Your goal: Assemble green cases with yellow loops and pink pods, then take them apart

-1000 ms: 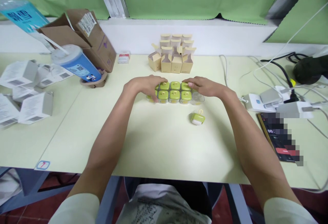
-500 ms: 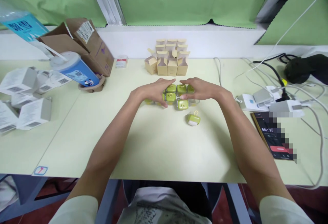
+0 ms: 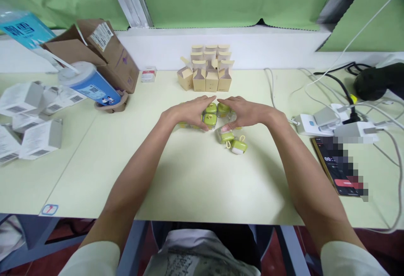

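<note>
Several small clear cases with green lids and loop handles (image 3: 210,120) stand bunched on the table between my hands. My left hand (image 3: 189,113) is open, fingers stretched over the left side of the bunch, hiding some cases. From the right, my open right hand (image 3: 244,112) curves over others, its thumb touching a tipped case (image 3: 226,136) at the near edge. That case leans forward with its loop toward me. Close beside it lies a green-and-white case (image 3: 239,146) on its side, its loop pointing away from me.
Several open cream boxes (image 3: 205,78) stand in rows by the wall. To the left are a brown carton (image 3: 121,63), a blue tub (image 3: 97,88) and white boxes (image 3: 42,139). On the right lie a phone (image 3: 336,168), a power strip (image 3: 311,125) and loose cables.
The nearest upright case has tipped toward me and now lies close to the green-and-white one. My right hand has shifted slightly left and toward me; my left hand has hardly moved.
</note>
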`<action>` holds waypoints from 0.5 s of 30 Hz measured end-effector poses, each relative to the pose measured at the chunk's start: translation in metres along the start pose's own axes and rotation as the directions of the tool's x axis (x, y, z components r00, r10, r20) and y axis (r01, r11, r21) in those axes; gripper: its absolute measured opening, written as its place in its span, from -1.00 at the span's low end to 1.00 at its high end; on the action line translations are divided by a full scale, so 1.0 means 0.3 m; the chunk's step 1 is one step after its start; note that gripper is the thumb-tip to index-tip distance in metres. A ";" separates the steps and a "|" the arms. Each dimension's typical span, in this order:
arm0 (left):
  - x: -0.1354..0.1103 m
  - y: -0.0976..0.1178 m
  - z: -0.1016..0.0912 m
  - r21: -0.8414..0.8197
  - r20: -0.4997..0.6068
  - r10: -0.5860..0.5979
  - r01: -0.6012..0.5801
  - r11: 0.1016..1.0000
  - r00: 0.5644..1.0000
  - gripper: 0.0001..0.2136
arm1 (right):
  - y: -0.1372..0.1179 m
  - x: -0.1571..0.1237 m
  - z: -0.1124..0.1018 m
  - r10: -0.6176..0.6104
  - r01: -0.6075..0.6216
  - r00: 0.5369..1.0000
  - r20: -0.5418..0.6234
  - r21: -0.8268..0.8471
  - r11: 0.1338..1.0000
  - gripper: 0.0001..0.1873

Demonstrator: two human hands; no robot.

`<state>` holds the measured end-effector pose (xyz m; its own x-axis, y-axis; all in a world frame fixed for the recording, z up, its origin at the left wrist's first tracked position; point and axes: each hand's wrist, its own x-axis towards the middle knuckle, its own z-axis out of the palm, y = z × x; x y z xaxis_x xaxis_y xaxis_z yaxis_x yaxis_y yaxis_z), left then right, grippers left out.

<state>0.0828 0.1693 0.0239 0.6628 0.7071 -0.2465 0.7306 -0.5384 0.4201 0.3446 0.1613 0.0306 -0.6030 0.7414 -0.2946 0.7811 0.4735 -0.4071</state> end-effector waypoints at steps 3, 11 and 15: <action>0.009 0.015 0.015 0.013 -0.008 0.016 -0.016 1.000 1.000 0.35 | 0.001 0.004 0.001 -0.003 0.003 1.000 0.018 -0.003 1.000 0.46; 0.016 0.048 0.023 0.043 -0.041 0.030 -0.028 0.999 0.999 0.22 | 0.038 0.032 0.009 -0.047 0.049 0.996 -0.078 0.030 0.998 -0.11; 0.015 0.047 0.024 0.038 -0.062 0.051 -0.049 0.998 0.997 0.20 | 0.052 0.044 0.008 -0.043 0.054 0.993 -0.108 0.097 0.994 -0.14</action>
<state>0.0972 0.1615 0.0223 0.6878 0.7057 -0.1699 0.7031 -0.5895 0.3977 0.3484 0.1774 0.0181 -0.6153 0.7670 -0.1819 0.7279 0.4642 -0.5046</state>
